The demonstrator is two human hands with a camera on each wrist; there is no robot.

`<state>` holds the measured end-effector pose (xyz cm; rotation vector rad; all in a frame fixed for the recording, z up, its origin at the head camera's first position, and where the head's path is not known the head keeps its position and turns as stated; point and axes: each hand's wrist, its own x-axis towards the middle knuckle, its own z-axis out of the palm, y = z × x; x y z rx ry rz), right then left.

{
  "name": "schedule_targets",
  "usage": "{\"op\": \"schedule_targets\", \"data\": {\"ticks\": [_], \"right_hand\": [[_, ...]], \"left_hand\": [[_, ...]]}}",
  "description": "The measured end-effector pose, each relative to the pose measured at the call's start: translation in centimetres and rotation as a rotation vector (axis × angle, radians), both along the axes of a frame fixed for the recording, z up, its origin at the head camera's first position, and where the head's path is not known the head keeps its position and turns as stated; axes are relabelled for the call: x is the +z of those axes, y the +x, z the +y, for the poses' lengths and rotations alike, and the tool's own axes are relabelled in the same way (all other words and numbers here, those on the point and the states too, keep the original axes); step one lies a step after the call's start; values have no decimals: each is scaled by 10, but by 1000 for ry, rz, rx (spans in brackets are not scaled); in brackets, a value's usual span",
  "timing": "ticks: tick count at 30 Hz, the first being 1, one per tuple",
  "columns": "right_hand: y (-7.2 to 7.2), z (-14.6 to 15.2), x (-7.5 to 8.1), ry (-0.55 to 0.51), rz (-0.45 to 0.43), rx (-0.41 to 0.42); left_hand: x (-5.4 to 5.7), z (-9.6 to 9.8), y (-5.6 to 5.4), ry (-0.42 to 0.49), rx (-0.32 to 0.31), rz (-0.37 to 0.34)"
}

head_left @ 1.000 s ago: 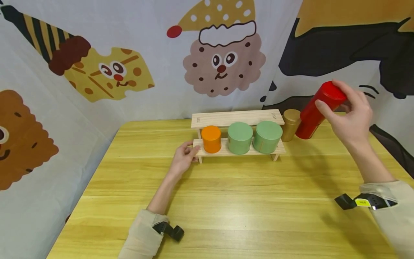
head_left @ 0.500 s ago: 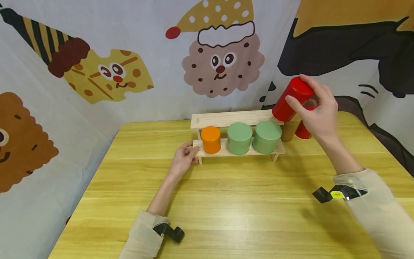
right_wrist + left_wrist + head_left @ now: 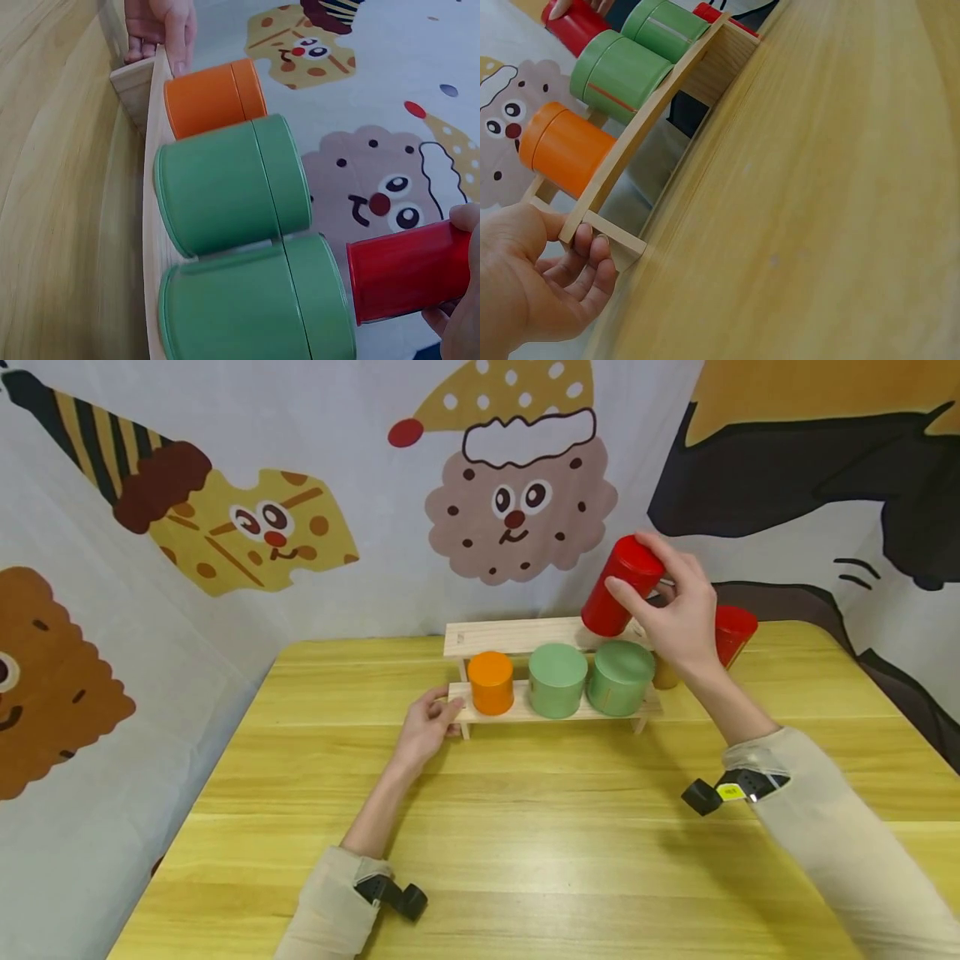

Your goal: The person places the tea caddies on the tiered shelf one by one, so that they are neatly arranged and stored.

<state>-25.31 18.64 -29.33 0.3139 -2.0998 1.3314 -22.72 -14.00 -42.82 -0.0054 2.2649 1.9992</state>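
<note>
One red canister (image 3: 619, 568) in my fingers, three more canisters on a wooden rack (image 3: 517, 635)

From my head, I see my right hand (image 3: 682, 614) right of centre, its thumb and fingers pinching the red canister near its top. It leans, top to the right, and its lower end overlaps the rack's upper step in the picture; I cannot tell whether they touch. My left hand (image 3: 426, 728), at centre left, pinches the left end of the lower step. Along that step stand an orange canister (image 3: 491, 683), a middle green canister (image 3: 557, 681) and a right-hand green canister (image 3: 621, 678). Part of a gold canister (image 3: 666, 675) and a second red canister (image 3: 735, 633) show around my right wrist. The worktop (image 3: 480, 843) fills the lower middle.

At my left wrist, my thumb and curled fingers grip the rack's end at lower left; the held red canister is at upper left.

At my right wrist, it lies at lower right, gripped by my fingers at the frame's edge. My left hand is at the top, on the rack's far end, just beyond the orange canister.
</note>
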Motion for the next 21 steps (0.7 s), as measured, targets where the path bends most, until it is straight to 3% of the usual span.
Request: {"op": "schedule_targets", "data": {"ticks": [11, 17, 21], "right_hand": [[-12, -35, 0, 32, -13, 81], [-17, -55, -3, 28, -10, 119], [-19, -69, -6, 33, -7, 140]], "left_hand": [[3, 1, 0, 8, -13, -20], [26, 4, 13, -7, -17, -11], [14, 3, 8, -3, -5, 13]]}}
